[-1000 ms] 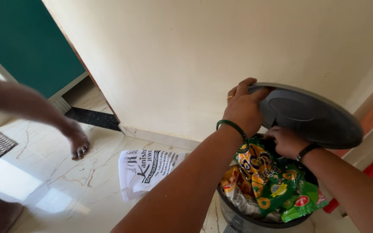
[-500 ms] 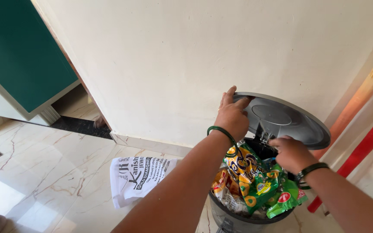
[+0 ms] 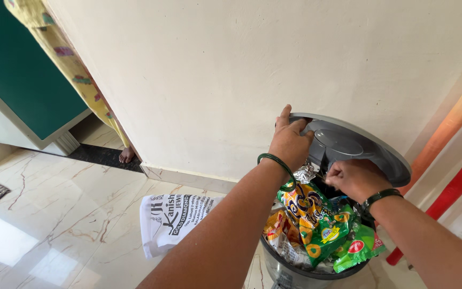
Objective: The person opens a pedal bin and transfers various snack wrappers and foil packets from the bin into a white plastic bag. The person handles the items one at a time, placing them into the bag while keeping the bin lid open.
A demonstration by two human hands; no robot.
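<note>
A: Left hand (image 3: pixel 291 142) — what's it on?

B: Clamped on the near rim of the grey bin lid (image 3: pixel 356 147), fingers curled over the edge, holding it tilted up against the cream wall (image 3: pixel 241 75). Green bangle on that wrist.

A: Right hand (image 3: pixel 355 179)?

B: Closed, pinching something at the back of the bin (image 3: pixel 295 270), just under the lid. Can't tell what; its own knuckles hide it. Dark band on that wrist.

A: Bin contents?

B: Heaped above the rim. Green and yellow snack wrappers (image 3: pixel 316 219), a scrap of foil (image 3: pixel 306 174) on top, more packets below.

A: How would it all handle?

B: My judgement: lid is stiff moulded plastic, light, best held at the rim as it is now. Wrappers are thin, crinkly and slippery, and would slide off the heap if nudged; better gathered from beneath or by the liner edge.

A: Surroundings?

B: White printed bag (image 3: pixel 175 219) flat on the marble floor (image 3: pixel 54 214) left of the bin. Red and orange poles (image 3: pixel 450 182) lean at right. Another person's foot (image 3: pixel 127 155) and patterned cloth by the doorway.
</note>
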